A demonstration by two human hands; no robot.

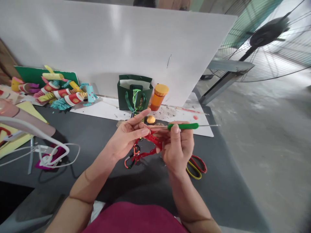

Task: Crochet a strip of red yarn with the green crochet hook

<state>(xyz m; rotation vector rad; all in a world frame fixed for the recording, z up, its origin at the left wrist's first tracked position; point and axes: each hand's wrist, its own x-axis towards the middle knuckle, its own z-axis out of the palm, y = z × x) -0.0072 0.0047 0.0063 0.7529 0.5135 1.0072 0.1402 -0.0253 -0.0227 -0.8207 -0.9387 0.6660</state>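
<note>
Item: our right hand (177, 147), gripping a green crochet hook (182, 126); our left hand (127, 137), pinching red crochet (152, 140); scissors (196, 167) lie near.

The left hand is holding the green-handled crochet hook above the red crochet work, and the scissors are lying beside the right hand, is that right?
Not quite: the head view shows the right hand, not the left hand, holding the green-handled crochet hook above the red crochet work. The scissors do lie beside the right hand.
</note>
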